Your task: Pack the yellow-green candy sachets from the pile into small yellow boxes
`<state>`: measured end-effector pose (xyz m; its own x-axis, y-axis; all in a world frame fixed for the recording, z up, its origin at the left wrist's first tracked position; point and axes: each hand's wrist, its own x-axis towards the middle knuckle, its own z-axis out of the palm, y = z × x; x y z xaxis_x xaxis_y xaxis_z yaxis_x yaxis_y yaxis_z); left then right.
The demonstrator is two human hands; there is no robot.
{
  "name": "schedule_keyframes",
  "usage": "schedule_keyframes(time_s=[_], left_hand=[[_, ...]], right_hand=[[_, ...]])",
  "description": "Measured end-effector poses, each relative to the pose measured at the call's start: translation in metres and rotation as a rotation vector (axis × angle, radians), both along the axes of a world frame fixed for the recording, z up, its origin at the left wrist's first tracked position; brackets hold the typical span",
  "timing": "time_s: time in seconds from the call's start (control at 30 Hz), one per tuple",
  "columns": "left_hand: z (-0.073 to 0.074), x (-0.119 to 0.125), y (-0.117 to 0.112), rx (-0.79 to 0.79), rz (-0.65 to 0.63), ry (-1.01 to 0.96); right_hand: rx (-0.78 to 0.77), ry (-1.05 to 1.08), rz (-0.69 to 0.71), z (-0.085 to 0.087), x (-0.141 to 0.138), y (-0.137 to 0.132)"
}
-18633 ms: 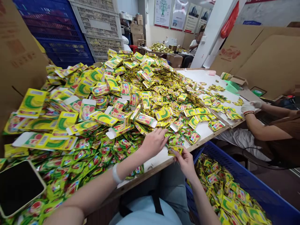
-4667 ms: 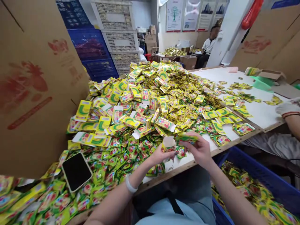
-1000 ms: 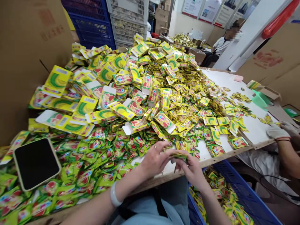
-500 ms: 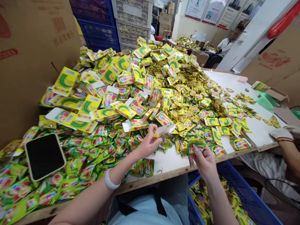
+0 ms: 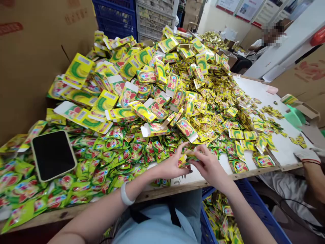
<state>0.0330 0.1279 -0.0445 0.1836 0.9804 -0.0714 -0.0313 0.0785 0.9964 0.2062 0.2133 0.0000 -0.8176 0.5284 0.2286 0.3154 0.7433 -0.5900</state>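
Observation:
My left hand and my right hand meet over the table's front edge, both pinched on a small yellow carton held between them. Just beyond lies a heap of yellow-green sachets and, behind it, a pile of flat and half-folded yellow cartons. A white bangle rings my left wrist. Whether the carton holds sachets is hidden by my fingers.
A phone lies face up on the sachets at left. A blue crate with filled cartons stands below right. A gloved co-worker's hand rests at the right table edge. Cardboard sheets and stacked crates stand behind.
My hands were apart half a second ago, left on a carton, right on sachets. They have come together on the carton near the table edge.

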Motion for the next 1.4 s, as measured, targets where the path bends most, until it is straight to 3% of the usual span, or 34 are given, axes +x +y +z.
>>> schedule_keyframes(time_s=[0.07, 0.2, 0.3, 0.37, 0.47, 0.53, 0.6, 0.67, 0.73, 0.8, 0.87, 0.93, 1.03, 1.13, 1.2, 1.4], left_hand=[[-0.003, -0.001, 0.001, -0.077, -0.066, -0.030], [-0.004, -0.002, 0.001, -0.154, -0.174, -0.181], [-0.003, -0.002, 0.000, -0.149, -0.176, -0.127], [-0.004, -0.003, -0.002, -0.147, -0.183, -0.079], [-0.005, -0.001, -0.004, -0.121, -0.197, 0.037], [-0.007, 0.003, -0.005, -0.096, -0.207, 0.107], [-0.009, 0.008, -0.005, -0.058, -0.205, 0.097], [-0.010, 0.012, -0.003, 0.020, -0.140, 0.043], [-0.011, 0.012, 0.002, 0.120, 0.023, 0.033], [-0.014, 0.009, 0.008, 0.206, 0.223, 0.155], [-0.018, 0.003, 0.015, 0.296, 0.340, 0.388], [-0.024, -0.002, 0.018, 0.398, 0.350, 0.630], [-0.031, -0.003, 0.021, 0.489, 0.327, 0.825], [-0.035, 0.004, 0.025, 0.475, 0.340, 0.946], [-0.037, 0.010, 0.030, 0.413, 0.320, 1.050], [-0.035, 0.014, 0.037, 0.329, 0.277, 1.109]], right_hand=[[-0.085, -0.022, 0.038, 0.001, 0.005, 0.000], [-0.429, 0.136, 0.052, -0.005, 0.014, 0.001], [-0.297, 0.215, 0.008, -0.009, 0.019, 0.000], [-0.253, 0.158, 0.066, -0.009, 0.020, -0.005], [-0.385, 0.008, 0.191, -0.012, 0.020, -0.018], [-0.412, 0.005, 0.177, -0.017, 0.022, -0.027], [-0.351, 0.076, 0.092, -0.020, 0.032, -0.027], [-0.235, 0.159, -0.084, -0.017, 0.054, -0.013], [-0.031, 0.226, -0.416, -0.005, 0.083, 0.015], [0.308, 0.228, -0.824, 0.008, 0.111, 0.044], [0.509, 0.127, -0.922, 0.010, 0.123, 0.063], [0.489, -0.004, -0.724, -0.005, 0.116, 0.065], [0.449, -0.217, -0.337, -0.047, 0.085, 0.045], [0.527, -0.324, -0.253, -0.080, 0.064, 0.027], [0.451, -0.261, -0.273, -0.087, 0.062, 0.023], [-0.256, 0.308, -0.509, -0.075, 0.066, 0.023]])
